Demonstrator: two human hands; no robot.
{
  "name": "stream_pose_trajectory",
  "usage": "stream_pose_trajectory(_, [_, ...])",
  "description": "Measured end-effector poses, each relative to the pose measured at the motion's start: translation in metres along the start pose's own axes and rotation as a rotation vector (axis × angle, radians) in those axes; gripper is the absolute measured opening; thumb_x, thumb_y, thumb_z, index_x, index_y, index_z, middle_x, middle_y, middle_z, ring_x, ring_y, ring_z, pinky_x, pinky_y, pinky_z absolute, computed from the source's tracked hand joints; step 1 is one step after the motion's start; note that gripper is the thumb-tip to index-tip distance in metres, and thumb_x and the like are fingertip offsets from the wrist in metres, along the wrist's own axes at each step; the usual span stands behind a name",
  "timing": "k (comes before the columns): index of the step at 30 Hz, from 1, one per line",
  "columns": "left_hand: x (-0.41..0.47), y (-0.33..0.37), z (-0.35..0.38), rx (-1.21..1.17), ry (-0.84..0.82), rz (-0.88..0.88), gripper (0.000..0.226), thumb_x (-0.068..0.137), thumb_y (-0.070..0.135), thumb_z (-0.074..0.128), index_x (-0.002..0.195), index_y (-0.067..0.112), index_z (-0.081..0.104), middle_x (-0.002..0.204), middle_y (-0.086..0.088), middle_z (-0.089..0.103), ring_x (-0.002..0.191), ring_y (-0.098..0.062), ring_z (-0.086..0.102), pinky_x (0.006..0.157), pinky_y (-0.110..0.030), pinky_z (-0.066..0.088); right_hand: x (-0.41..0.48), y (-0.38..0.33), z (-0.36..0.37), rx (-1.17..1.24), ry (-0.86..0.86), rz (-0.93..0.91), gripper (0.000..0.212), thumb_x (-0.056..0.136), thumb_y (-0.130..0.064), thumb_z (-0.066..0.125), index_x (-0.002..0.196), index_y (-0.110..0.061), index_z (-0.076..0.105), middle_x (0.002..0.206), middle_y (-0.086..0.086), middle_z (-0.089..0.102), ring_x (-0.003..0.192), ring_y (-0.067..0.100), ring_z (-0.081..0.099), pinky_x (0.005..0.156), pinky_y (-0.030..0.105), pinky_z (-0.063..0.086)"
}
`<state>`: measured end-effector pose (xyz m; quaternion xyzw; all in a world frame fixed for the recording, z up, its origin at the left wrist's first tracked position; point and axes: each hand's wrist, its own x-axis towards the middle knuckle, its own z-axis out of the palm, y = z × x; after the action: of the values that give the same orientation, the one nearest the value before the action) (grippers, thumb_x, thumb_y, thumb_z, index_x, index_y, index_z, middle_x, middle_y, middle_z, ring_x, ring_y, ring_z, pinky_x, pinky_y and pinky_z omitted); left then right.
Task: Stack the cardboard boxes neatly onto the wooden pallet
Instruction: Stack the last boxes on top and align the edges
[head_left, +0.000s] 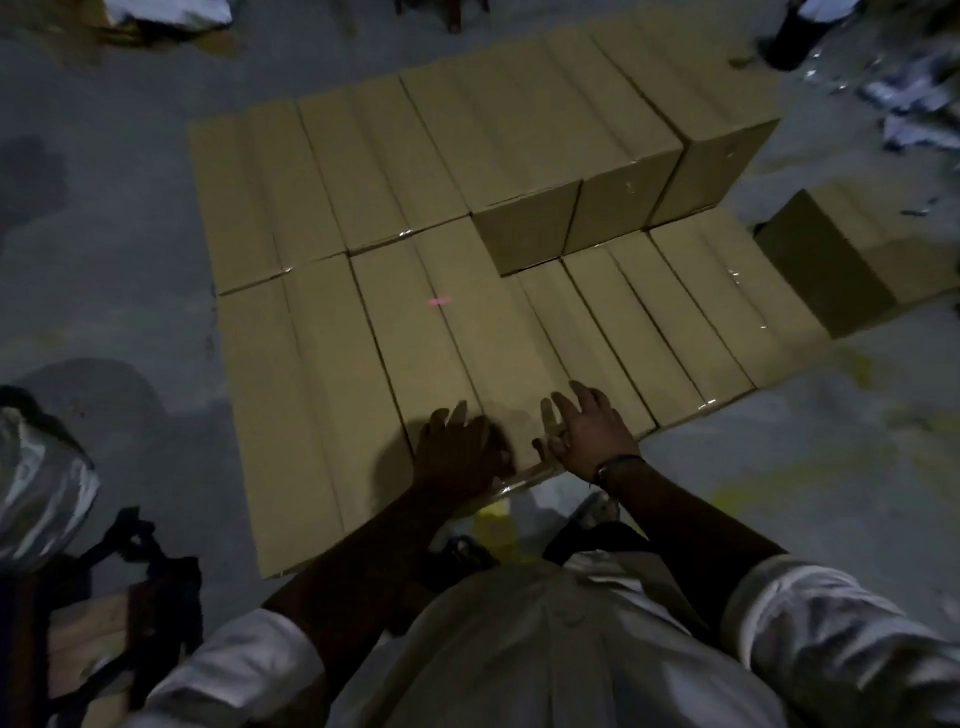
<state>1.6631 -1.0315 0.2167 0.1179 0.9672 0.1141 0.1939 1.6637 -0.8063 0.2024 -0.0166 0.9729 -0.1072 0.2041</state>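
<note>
Near-row box (447, 338): lies flat in the bottom layer, with its long axis running away from the person and its far end tilted slightly left. A pink light spot (439, 301) sits on its centre seam.

Both hands are at its near short end, so the box extends straight ahead of the fingertips.
- Left hand (457, 452): palm down on the top face by the near left corner, fingers laid fairly straight, nothing grasped.
- Right hand (589, 431): fingers (563, 405) spread and extended over the near right corner, by the seam with the neighbouring box (597, 338). It grips nothing; contact is uncertain in the dim light.

The hands are about equally near.

Judgement: the box is being squared into line, and any push would run along the long axis.

Second tier (545, 145): three boxes, far right. A loose box (852, 260) sits on the floor (130, 234) to the right. The pallet is hidden under the layer.
</note>
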Motion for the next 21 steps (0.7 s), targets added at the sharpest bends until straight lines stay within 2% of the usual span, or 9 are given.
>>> stream_pose_trajectory(3, [0.021,0.029,-0.010,-0.020,0.095,0.136,0.052,0.088,0.056,0.060,0.117,0.014,0.070,0.119,-0.010,0.068,0.109,-0.036,0.062,0.092,-0.044,0.050,-0.008,0.025,-0.017,0.026,0.069,0.058,0.073,0.095,-0.050,0.053,0.156,-0.021,0.026,0.165,0.009,0.015,0.147,0.035,0.017,0.114,0.047,0.033])
stream_pose_trajectory(5, [0.040,0.049,-0.014,-0.023,0.110,0.210,0.057,0.086,0.063,0.055,0.109,0.014,0.074,0.103,-0.008,0.075,0.095,-0.036,0.068,0.084,-0.043,0.054,-0.013,0.046,-0.030,0.051,0.125,0.103,0.072,0.096,-0.050,0.052,0.156,-0.021,0.026,0.164,0.009,0.017,0.147,0.034,0.019,0.113,0.046,0.033])
stream_pose_trajectory(8, [0.061,0.099,-0.036,0.062,0.046,0.240,0.058,0.089,0.068,0.049,0.126,0.026,0.067,0.114,0.002,0.074,0.113,-0.027,0.062,0.094,-0.036,0.050,-0.021,0.085,-0.049,0.094,0.203,0.179,0.070,0.097,-0.052,0.050,0.155,-0.020,0.027,0.163,0.009,0.019,0.146,0.033,0.020,0.113,0.046,0.033])
stream_pose_trajectory(11, [0.083,0.158,-0.047,0.061,0.069,0.298,0.057,0.092,0.066,0.051,0.131,0.027,0.063,0.123,0.000,0.070,0.121,-0.026,0.056,0.095,-0.036,0.046,-0.030,0.133,-0.063,0.152,0.275,0.251,0.069,0.097,-0.054,0.049,0.155,-0.020,0.030,0.162,0.009,0.022,0.145,0.034,0.021,0.114,0.047,0.032])
stream_pose_trajectory(15, [0.110,0.244,-0.045,0.036,0.120,0.396,0.052,0.091,0.063,0.054,0.126,0.026,0.066,0.117,-0.004,0.072,0.114,-0.027,0.059,0.091,-0.037,0.050,-0.052,0.208,-0.080,0.248,0.370,0.336,0.068,0.095,-0.053,0.054,0.152,-0.019,0.037,0.160,0.009,0.028,0.144,0.035,0.025,0.114,0.047,0.033])
stream_pose_trajectory(21, [0.137,0.382,-0.021,-0.020,0.109,0.504,0.051,0.089,0.065,0.055,0.120,0.027,0.070,0.105,-0.004,0.075,0.102,-0.027,0.067,0.085,-0.037,0.055,-0.105,0.325,-0.101,0.284,0.460,0.456,0.066,0.095,-0.051,0.057,0.150,-0.017,0.042,0.156,0.012,0.036,0.141,0.036,0.033,0.111,0.048,0.036])
